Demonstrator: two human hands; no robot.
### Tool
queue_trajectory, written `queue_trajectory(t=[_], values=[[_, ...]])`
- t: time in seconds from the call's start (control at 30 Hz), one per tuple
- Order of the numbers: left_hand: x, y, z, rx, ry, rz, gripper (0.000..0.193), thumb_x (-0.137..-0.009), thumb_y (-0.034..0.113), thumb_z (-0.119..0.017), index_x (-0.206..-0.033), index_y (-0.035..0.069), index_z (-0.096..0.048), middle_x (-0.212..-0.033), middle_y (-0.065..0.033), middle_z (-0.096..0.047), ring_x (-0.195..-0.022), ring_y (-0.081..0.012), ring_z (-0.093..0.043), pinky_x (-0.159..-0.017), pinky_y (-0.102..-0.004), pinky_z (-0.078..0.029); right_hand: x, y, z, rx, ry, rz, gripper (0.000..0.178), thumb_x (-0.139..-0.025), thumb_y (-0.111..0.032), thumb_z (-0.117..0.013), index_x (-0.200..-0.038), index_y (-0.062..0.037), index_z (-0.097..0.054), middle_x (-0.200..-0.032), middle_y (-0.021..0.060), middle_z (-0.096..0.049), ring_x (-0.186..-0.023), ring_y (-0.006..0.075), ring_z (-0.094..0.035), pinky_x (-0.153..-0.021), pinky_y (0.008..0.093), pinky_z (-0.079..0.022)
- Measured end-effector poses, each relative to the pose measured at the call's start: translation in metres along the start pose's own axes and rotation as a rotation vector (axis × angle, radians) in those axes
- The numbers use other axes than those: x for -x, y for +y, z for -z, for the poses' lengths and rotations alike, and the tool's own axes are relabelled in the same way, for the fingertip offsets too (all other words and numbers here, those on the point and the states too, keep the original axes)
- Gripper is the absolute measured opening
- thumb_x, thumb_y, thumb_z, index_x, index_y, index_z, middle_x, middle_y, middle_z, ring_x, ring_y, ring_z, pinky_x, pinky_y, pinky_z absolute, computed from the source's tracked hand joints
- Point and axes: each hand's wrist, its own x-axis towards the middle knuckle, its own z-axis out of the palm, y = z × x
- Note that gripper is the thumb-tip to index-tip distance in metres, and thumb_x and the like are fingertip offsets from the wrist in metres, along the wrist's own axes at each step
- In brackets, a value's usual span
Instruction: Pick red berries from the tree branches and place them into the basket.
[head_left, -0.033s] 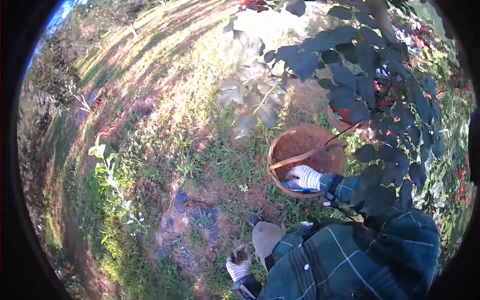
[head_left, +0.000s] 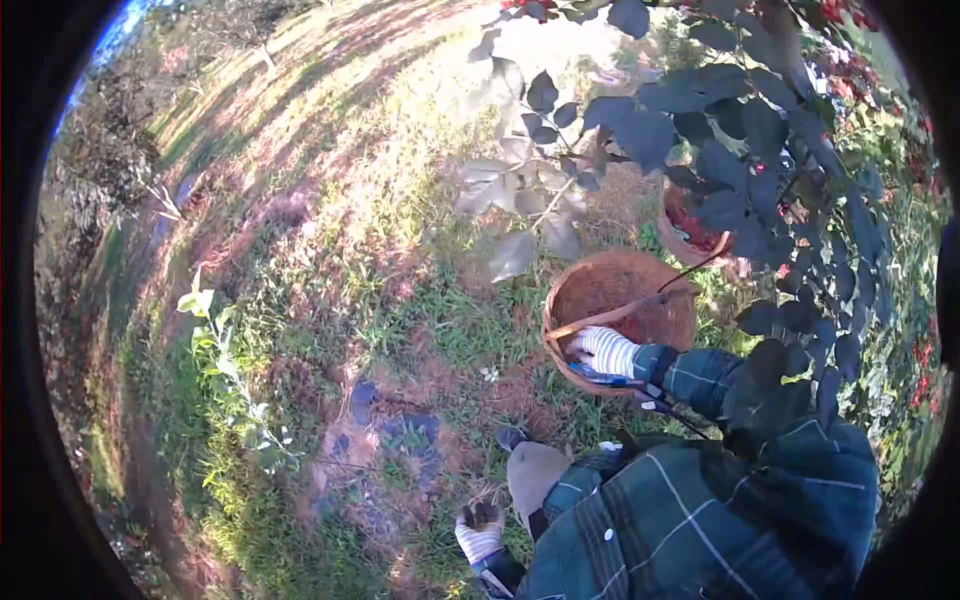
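A brown woven basket (head_left: 665, 275) with a curved handle (head_left: 590, 325) is on the grass to the right. My right hand (head_left: 605, 352), in a white striped glove, reaches over its near rim, close to the handle; its fingertips are hidden. Under that hand, along the rim, lies something blue (head_left: 600, 378) that I cannot make out. Some red shows inside the basket. My left hand (head_left: 480, 530), also in a striped glove with dark fingers, hangs low beside my knee (head_left: 538, 475), fingers loosely curled and apart, with nothing seen in it.
Behind stands a second basket (head_left: 690, 225) with red berries. Leafy branches (head_left: 720, 130) hang over the right side, and a thin twig crosses the near basket. A leafy sapling (head_left: 225, 360) grows at left. Red berry clusters (head_left: 920, 370) show at far right.
The near basket and my right hand sit slightly further right. The overhanging leaves have shifted right too, showing more of the second basket. My left hand has hardly moved.
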Motion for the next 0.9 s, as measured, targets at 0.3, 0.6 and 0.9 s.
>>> queue_trajectory(t=[0.3, 0.6, 0.9], values=[[0.012, 0.094, -0.09, 0.067, -0.025, -0.214, 0.011, -0.084, 0.017, -0.059, -0.084, 0.008, -0.066, -0.089, -0.0082, -0.07, -0.085, -0.0256, -0.064, -0.083, -0.045, -0.047, -0.145, -0.026, -0.024, 0.212, -0.095, -0.434, 0.034, -0.073, -0.011, -0.057, -0.105, -0.0016, -0.062, -0.122, 0.0262, -0.053, -0.112, 0.0437, -0.053, -0.09, 0.0473, -0.048], [-0.056, 0.152, -0.187, -0.494, -0.209, -0.319, 0.018, -0.09, 0.014, -0.053, -0.098, 0.0, -0.062, -0.099, -0.009, -0.066, -0.099, -0.0249, -0.059, -0.09, -0.0451, -0.047, -0.234, 0.048, -0.062, 0.432, -0.582, -0.272, 0.017, -0.074, -0.014, -0.06, -0.084, -0.0111, -0.074, -0.084, 0.011, -0.07, -0.08, 0.0287, -0.068, -0.067, 0.0402, -0.054], [-0.23, 0.208, -0.482, -0.742, -0.418, -0.295, 0.022, -0.09, 0.004, -0.051, -0.109, -0.005, -0.059, -0.109, -0.013, -0.063, -0.104, -0.0243, -0.058, -0.093, -0.0414, -0.048, -0.389, 0.185, -0.082, 0.331, -0.732, -0.241, 0.026, -0.074, -0.024, -0.064, -0.096, -0.0145, -0.073, -0.092, 0.009, -0.07, -0.088, 0.0264, -0.066, -0.078, 0.0365, -0.052]])
